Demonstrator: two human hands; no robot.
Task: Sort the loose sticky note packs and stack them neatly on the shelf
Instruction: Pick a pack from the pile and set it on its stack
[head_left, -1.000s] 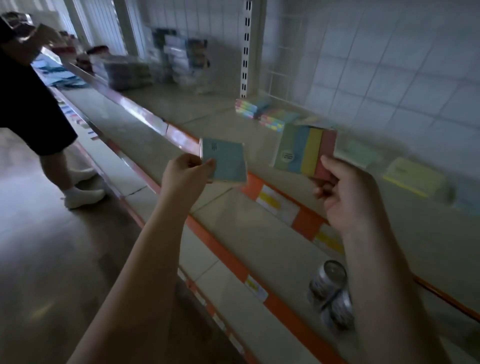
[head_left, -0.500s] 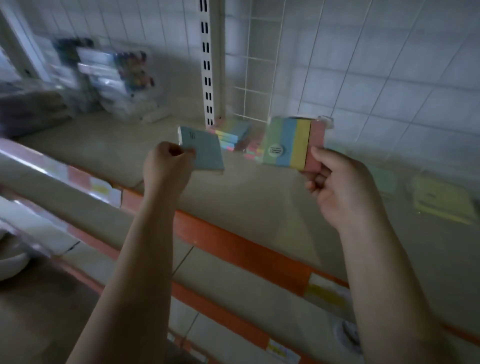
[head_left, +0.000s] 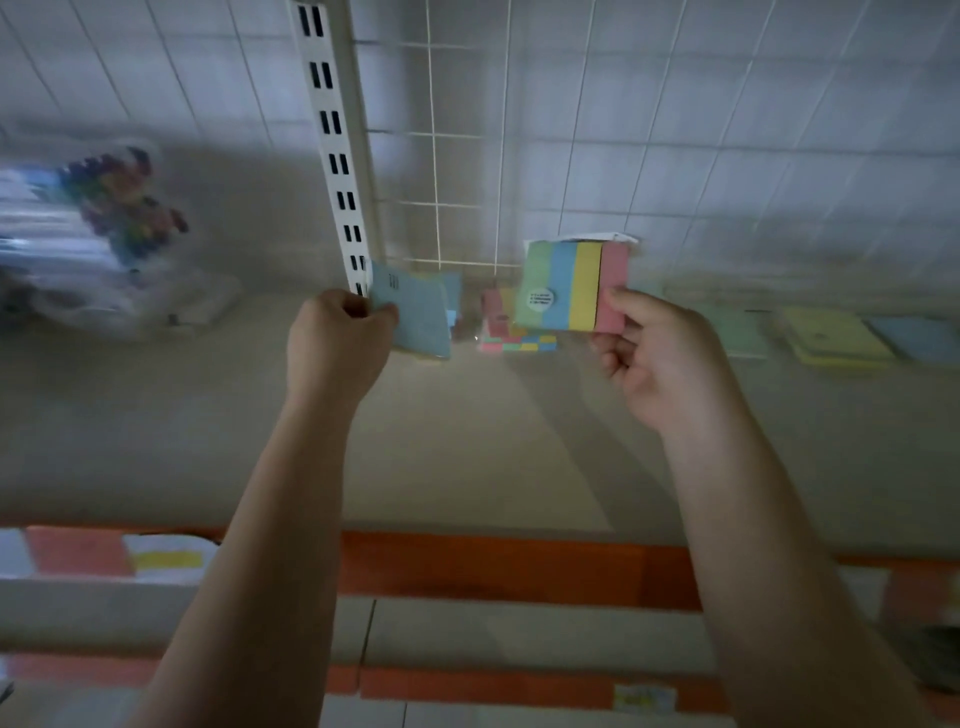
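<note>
Right now both hands are raised over the shelf (head_left: 467, 441), each carrying one pack toward the far wall. The left hand (head_left: 337, 348) pinches a plain blue pack (head_left: 415, 317) by its near-left corner, thumb and curled fingers clamped on it, so its face shows. The right hand (head_left: 660, 358) grips a striped pack (head_left: 571, 286) of green, blue, yellow and pink by its lower right edge, held upright with the label facing back, likely to check its kind. Beyond and between them, a multicolour stack (head_left: 519, 343) sits against the far wall, where the striped one probably belongs. Far right lie flat packs, a yellow pack (head_left: 836, 338) among them, suggesting the plain blue goes there
</note>
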